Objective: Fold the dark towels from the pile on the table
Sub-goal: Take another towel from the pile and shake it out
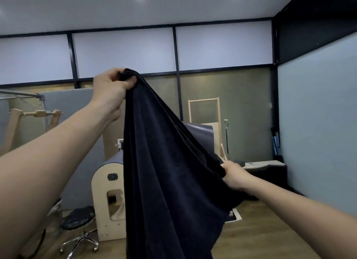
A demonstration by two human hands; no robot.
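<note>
While the left hand (112, 86) pinched a corner high at eleven o'clock, the right hand (234, 174) gripped an edge at four o'clock, stretching the dark towel (170, 171) midair, probably to square it for folding.

bare left forearm (58, 152) and left hand (111, 86), bare right forearm (299, 206) and right hand (234, 174), uncovered to the frame edges

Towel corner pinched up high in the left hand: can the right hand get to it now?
Probably yes. The right hand grips the dark towel lower along the same edge, and only open air lies between it and the left hand. It could bring its end up, or slide along the edge.
</note>
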